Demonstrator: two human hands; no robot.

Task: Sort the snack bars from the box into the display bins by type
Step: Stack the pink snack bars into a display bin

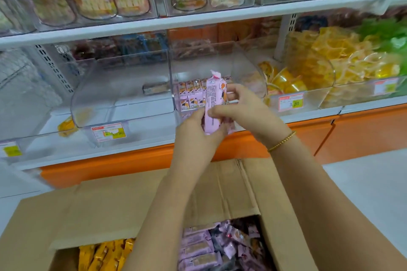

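Cardboard box [136, 204] open across the bottom of the frame, yellow bars [103, 255] lower left and pink bars [198, 251] lower right, kept apart by type. Clear bin [242, 68] at centre, part-filled with matching pink rows, likely the target. Just before its front, left hand [193, 132] curled round the foot of a pink bundle [212, 105], right hand [237, 105] pinching its middle, upright, probably to square it for stacking
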